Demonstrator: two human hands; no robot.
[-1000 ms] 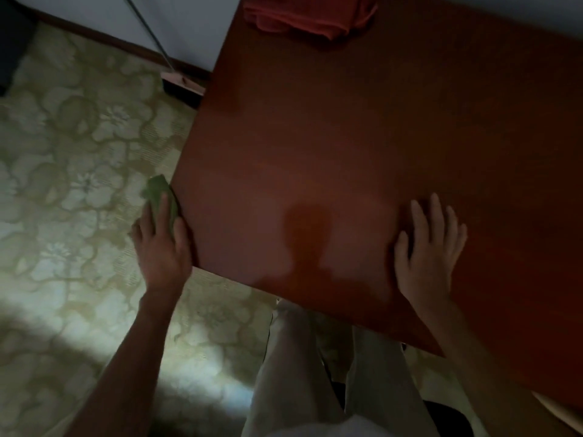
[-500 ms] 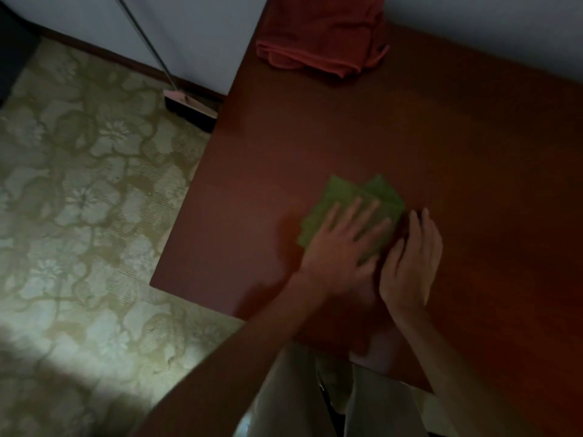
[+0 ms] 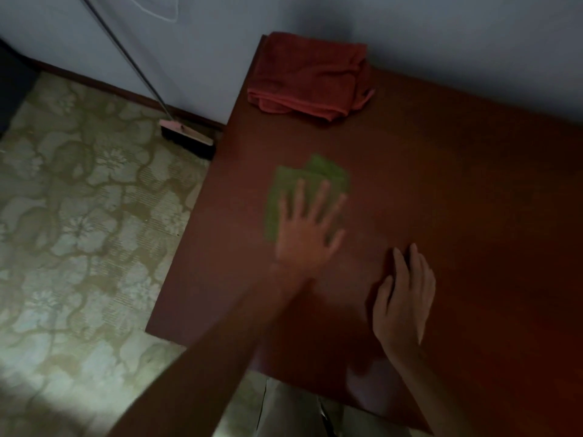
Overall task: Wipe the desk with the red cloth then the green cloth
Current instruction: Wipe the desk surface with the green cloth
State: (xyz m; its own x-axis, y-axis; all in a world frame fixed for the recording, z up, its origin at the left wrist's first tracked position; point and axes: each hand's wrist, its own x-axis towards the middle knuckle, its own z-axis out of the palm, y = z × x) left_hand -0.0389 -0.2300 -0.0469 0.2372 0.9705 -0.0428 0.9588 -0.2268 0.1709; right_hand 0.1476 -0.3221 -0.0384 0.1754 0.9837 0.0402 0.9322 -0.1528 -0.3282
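The folded green cloth (image 3: 304, 181) is being pressed flat onto the dark red-brown wooden desk (image 3: 441, 200) by the left hand (image 3: 307, 230), whose fingers are spread apart over the cloth; nothing is being pinched or clamped. The hand is blurred, which is being read as a sign of a wiping stroke in progress. The right hand (image 3: 405, 299) is being rested open, palm down, on the bare desk surface, near the front edge and apart from the cloth.

The crumpled red terry cloth (image 3: 310, 78) is lying at the far left corner of the desk, against the wall, untouched by either hand. The red-cloth stage is therefore being judged as done.

Several risks are being noted. Since the cloth is only being held by downward pressure, it may slip or bunch under the palm. A stroke carried too far left may push it over the desk edge onto the patterned floor (image 3: 79, 216). A forward stroke may drag the red cloth off its corner. Dim lighting is making missed patches hard to detect.
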